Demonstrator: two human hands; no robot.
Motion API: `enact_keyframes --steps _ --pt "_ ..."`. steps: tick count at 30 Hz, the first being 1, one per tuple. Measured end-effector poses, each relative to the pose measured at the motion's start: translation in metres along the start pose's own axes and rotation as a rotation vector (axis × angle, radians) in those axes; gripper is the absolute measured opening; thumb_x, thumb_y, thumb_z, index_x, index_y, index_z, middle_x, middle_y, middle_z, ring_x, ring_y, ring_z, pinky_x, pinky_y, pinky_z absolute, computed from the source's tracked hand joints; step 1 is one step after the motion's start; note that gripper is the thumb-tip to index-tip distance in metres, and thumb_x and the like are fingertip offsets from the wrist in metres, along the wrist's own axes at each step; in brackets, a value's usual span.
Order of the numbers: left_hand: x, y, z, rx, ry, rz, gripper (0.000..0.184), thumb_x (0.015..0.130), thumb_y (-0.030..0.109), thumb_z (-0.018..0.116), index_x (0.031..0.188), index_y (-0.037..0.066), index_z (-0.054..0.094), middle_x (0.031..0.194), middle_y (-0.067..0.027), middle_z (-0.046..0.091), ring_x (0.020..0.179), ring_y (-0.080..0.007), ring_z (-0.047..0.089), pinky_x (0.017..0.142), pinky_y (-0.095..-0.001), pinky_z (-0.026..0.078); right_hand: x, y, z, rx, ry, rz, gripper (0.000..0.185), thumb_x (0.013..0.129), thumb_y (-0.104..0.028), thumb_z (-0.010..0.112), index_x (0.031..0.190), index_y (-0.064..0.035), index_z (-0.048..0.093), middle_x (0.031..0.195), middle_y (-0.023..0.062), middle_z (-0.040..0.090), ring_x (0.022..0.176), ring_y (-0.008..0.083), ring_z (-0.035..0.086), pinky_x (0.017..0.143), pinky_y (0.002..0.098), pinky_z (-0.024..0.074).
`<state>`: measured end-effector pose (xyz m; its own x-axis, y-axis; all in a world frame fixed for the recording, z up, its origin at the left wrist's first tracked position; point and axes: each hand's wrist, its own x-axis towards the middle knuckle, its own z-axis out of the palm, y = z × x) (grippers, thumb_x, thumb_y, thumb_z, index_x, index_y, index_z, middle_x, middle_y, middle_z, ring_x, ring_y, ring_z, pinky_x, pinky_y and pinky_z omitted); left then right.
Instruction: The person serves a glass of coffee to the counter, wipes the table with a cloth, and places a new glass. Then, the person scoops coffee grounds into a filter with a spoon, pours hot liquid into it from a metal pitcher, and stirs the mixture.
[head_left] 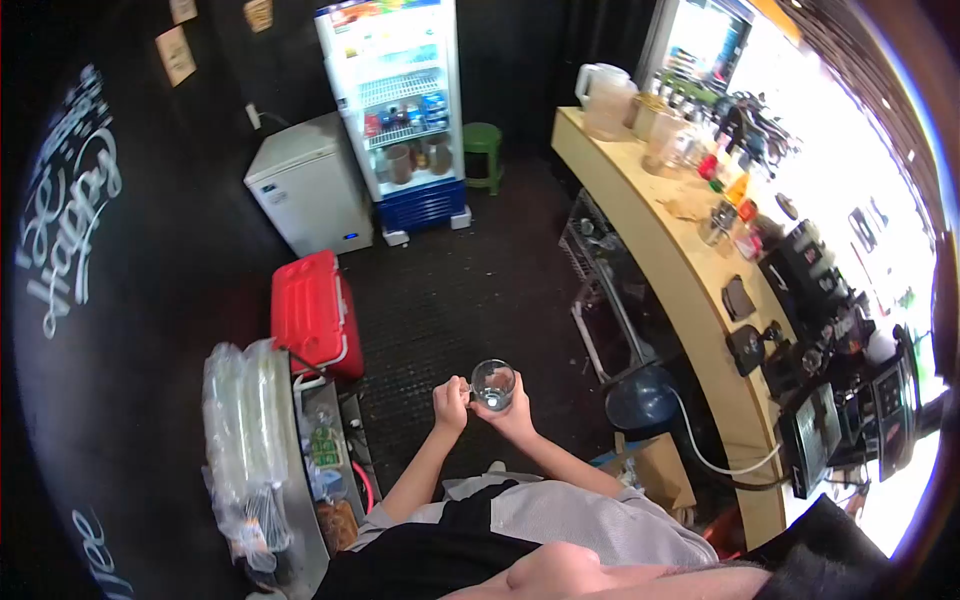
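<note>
Blurred bare skin point(565, 572) lies closest, at six o'clock, with your grey shirt point(570, 515) just beyond. Ahead of your torso, both your hands have the clear glass mug point(493, 378), held off the floor with its mouth facing up towards you. Your left hand point(451, 404) pinches narrowly at the handle side; your right hand point(514, 414) curls wider round the body. Whether it contains anything, you can't tell.

Holding and steadying looks like the step in hand. Any shift from this hold calls for one hand staying firm, since smooth glass could slip. From the mug, the red cooler point(308, 310) sits at ten o'clock, the lit fridge point(412, 185) at eleven, and the blue bottle point(642, 402) at three.
</note>
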<state>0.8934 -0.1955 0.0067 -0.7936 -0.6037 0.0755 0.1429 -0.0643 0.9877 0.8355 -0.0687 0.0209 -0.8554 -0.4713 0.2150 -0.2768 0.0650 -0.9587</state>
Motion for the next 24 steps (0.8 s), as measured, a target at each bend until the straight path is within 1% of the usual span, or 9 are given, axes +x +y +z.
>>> enact_keyframes --steps 2,5,7,9,11,14,16,21,24 --pt "0.020 -0.004 0.028 0.039 -0.066 -0.024 0.048 0.099 0.030 0.036 0.058 0.004 0.041 0.054 0.0015 0.040 0.049 -0.0064 0.037 0.045 -0.0253 0.026 0.016 0.012 -0.022 0.003 0.055 0.015 0.068 0.064 -0.020 0.086 0.115 -0.0035 0.044 0.102 0.0108 0.063 0.094 0.0186 0.063 0.084 0.0319 0.0508" --pt "0.049 -0.013 0.067 -0.097 -0.113 -0.078 0.050 0.099 0.033 0.036 0.058 0.006 0.039 0.054 0.0025 0.039 0.049 -0.0058 0.036 0.045 -0.0248 0.024 0.040 0.026 -0.050 0.024 0.134 0.034 0.071 0.063 -0.021 0.086 0.118 -0.0041 0.044 0.104 0.0117 0.062 0.097 0.0202 0.063 0.086 0.0330 0.0502" --pt "0.069 -0.020 0.086 -0.130 -0.221 -0.055 0.050 0.100 0.033 0.037 0.058 0.006 0.040 0.055 0.0036 0.038 0.050 -0.0050 0.034 0.045 -0.0242 0.024 0.053 0.037 -0.067 0.030 0.187 0.056 0.074 0.063 -0.021 0.087 0.121 -0.0043 0.044 0.107 0.0125 0.062 0.100 0.0218 0.062 0.088 0.0341 0.0497" --pt "0.092 -0.033 0.110 -0.182 -0.280 -0.093 0.048 0.100 0.033 0.038 0.060 0.006 0.042 0.056 0.0041 0.037 0.050 -0.0046 0.033 0.046 -0.0239 0.024 0.070 0.048 -0.084 0.026 0.250 0.088 0.075 0.063 -0.022 0.087 0.122 -0.0046 0.044 0.107 0.0122 0.062 0.101 0.0219 0.062 0.088 0.0344 0.0494" --pt "0.119 -0.046 0.132 -0.239 -0.386 -0.112 0.046 0.100 0.033 0.039 0.062 0.006 0.043 0.057 0.0040 0.038 0.051 -0.0043 0.034 0.047 -0.0235 0.024 0.092 0.060 -0.101 -0.012 0.323 0.059 0.076 0.062 -0.024 0.087 0.122 -0.0047 0.044 0.107 0.0116 0.062 0.101 0.0219 0.062 0.089 0.0345 0.0494" --pt "0.165 -0.056 0.166 -0.205 -0.495 -0.161 0.047 0.100 0.032 0.038 0.063 0.005 0.044 0.057 0.0036 0.039 0.051 -0.0048 0.035 0.047 -0.0240 0.025 0.126 0.075 -0.125 -0.016 0.395 0.070 0.076 0.061 -0.023 0.087 0.122 -0.0047 0.045 0.107 0.0109 0.062 0.100 0.0214 0.063 0.088 0.0340 0.0495" --pt "0.204 -0.061 0.186 -0.176 -0.575 -0.178 0.047 0.101 0.032 0.038 0.063 0.005 0.044 0.056 0.0033 0.039 0.051 -0.0050 0.035 0.047 -0.0242 0.025 0.157 0.077 -0.138 -0.016 0.430 0.110 0.073 0.062 -0.017 0.087 0.121 -0.0040 0.044 0.108 0.0089 0.060 0.103 0.0186 0.059 0.092 0.0328 0.0469" --pt "0.296 -0.060 0.229 -0.135 -0.772 -0.180 0.046 0.100 0.029 0.037 0.062 0.005 0.044 0.055 0.0022 0.039 0.051 -0.0051 0.034 0.047 -0.0248 0.026 0.237 0.098 -0.155 0.006 0.552 0.099 0.075 0.061 -0.015 0.087 0.122 -0.0026 0.043 0.108 0.0085 0.060 0.104 0.0168 0.059 0.093 0.0321 0.0461" --pt "0.344 -0.059 0.251 -0.111 -0.783 -0.198 0.045 0.099 0.028 0.037 0.061 0.006 0.043 0.055 0.0035 0.037 0.050 -0.0048 0.032 0.047 -0.0244 0.025 0.283 0.110 -0.163 -0.016 0.582 0.120 0.077 0.061 -0.015 0.087 0.123 -0.0019 0.043 0.111 0.0090 0.059 0.106 0.0172 0.058 0.094 0.0324 0.0458"
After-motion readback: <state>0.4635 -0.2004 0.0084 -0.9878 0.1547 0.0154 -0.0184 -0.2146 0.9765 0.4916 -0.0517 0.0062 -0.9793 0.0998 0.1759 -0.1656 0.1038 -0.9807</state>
